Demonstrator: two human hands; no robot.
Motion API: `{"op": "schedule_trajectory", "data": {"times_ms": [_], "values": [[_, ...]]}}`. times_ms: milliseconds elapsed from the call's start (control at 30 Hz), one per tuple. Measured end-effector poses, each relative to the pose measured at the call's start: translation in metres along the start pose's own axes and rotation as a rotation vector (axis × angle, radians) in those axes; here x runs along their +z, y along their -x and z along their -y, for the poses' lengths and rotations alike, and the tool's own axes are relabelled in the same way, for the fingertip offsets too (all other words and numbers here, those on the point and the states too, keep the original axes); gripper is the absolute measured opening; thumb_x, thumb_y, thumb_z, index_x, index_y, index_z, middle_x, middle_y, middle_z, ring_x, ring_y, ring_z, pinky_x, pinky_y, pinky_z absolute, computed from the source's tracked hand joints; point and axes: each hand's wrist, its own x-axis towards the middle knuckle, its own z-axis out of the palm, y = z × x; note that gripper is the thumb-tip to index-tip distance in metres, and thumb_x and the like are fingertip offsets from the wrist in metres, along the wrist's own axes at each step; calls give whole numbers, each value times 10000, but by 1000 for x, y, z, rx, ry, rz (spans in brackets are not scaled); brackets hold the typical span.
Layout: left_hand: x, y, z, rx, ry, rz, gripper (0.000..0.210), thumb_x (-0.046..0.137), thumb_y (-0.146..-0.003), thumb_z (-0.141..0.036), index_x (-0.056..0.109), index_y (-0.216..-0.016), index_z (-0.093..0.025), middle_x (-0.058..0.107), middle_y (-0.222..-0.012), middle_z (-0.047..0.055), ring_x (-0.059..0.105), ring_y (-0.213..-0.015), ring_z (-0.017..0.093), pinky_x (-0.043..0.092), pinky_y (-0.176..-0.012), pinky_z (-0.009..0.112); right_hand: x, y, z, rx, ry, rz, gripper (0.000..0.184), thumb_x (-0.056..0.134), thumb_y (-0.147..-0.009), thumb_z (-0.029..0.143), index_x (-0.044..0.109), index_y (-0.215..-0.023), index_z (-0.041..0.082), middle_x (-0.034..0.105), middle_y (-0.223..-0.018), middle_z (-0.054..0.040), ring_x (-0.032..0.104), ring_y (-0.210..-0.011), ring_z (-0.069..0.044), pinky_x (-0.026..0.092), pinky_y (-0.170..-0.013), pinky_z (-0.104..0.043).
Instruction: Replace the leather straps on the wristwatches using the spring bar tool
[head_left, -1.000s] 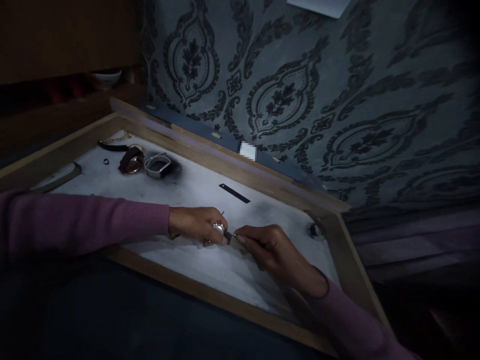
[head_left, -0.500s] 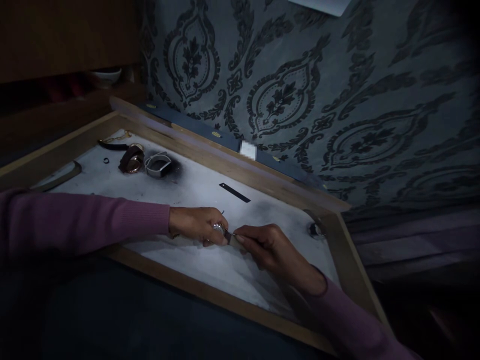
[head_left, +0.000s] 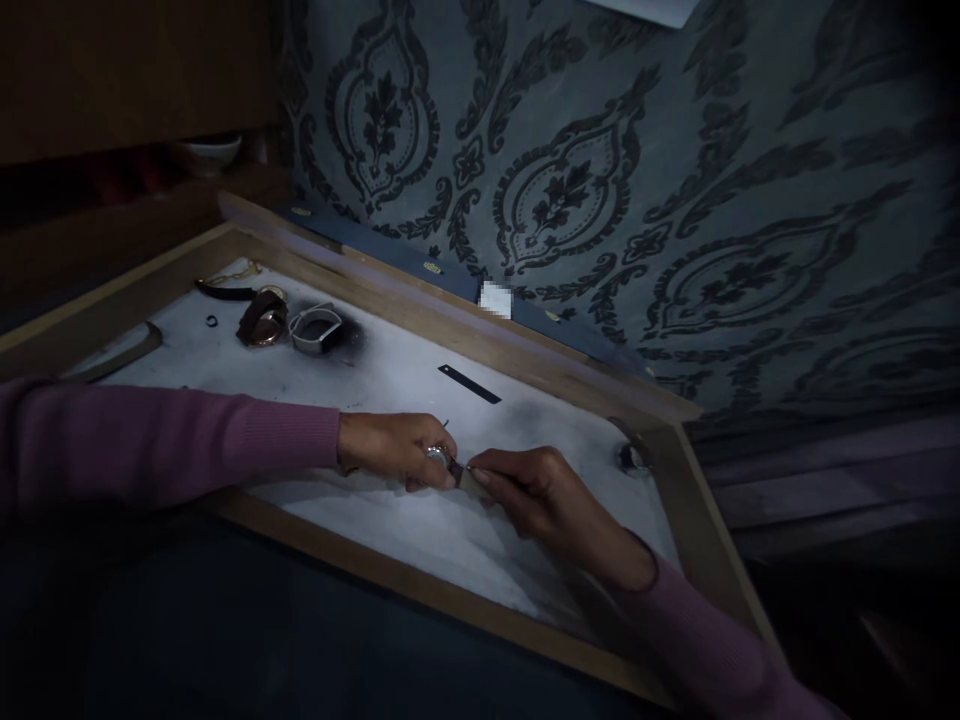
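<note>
Over the drawer floor, my left hand [head_left: 401, 450] is closed around a small wristwatch [head_left: 438, 455] with a round silvery case. Fingers cover most of the watch. My right hand [head_left: 544, 505] pinches a flat strip [head_left: 466, 480], dark grey by the watch and paler toward my fingers. Whether it is a strap or a tool is too dim to tell. Its far end meets the watch at my left fingertips. Just beyond the hands lies a dark slanted-end blade [head_left: 469, 384] with a small hole.
Low wooden walls ring the drawer [head_left: 420, 595]. At its back left lie a brown-strapped watch [head_left: 264, 318], a grey-strapped watch [head_left: 316, 328] and a black curved strap [head_left: 223, 291]. Another watch [head_left: 632, 458] rests by the right wall. Patterned wallpaper [head_left: 570, 200] rises behind.
Almost nothing differs. Both hands keep their grip on the watch and the strip, with only a very slight shift of the fingers and of the view.
</note>
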Motion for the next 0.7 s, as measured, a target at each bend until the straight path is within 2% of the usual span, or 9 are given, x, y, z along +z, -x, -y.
{"op": "schedule_trajectory", "data": {"times_ms": [267, 700], "values": [[-1, 1, -1, -2, -33, 13, 152, 584, -810, -298, 566, -753, -158, 497, -555, -53, 422, -517, 87, 318, -526, 243, 0, 1, 1, -16, 18, -3, 343, 441, -969, 289, 656, -755, 131, 432, -467, 45, 400, -436, -78, 304, -459, -212], [1, 1, 0, -16, -5, -2, 150, 588, -798, -292, 562, -738, -157, 492, -550, -54, 437, -533, 97, 318, -525, 242, 0, 0, 1, 7, 24, 7, 347, 442, -961, 285, 632, -716, 129, 448, -517, 36, 371, -434, -69, 283, -452, -214]]}}
